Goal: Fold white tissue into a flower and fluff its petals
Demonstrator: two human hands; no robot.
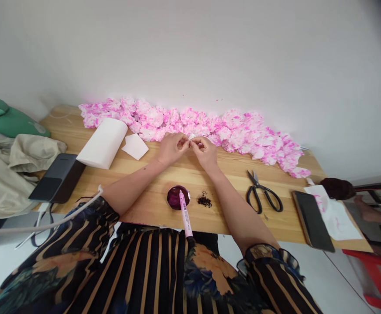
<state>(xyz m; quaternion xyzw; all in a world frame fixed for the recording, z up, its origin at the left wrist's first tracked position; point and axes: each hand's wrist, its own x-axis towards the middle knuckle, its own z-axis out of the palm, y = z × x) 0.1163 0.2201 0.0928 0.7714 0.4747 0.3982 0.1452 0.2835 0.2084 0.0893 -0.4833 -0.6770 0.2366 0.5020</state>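
Note:
Both hands meet over the middle of the wooden table, close to a long row of pink and white paper flowers (154, 115). My left hand (173, 146) is closed in a pinch, and my right hand (205, 150) pinches right beside it, fingertips nearly touching. A small bit of white paper (192, 136) shows between them; its lower part is hidden by the fingers. Nearer to me, a pink marker pen (185, 216) leans on a small dish of dark purple (173, 198). Beside the dish lies a little heap of short black wire-like pieces (204, 200).
To the left are a stack of white paper (103, 144), a loose white sheet (135, 147), a black power bank (57, 179) with cables and a green bottle (12, 117). Black-handled scissors (262, 194), a phone (313, 220) and pink-stained paper (337, 218) lie right.

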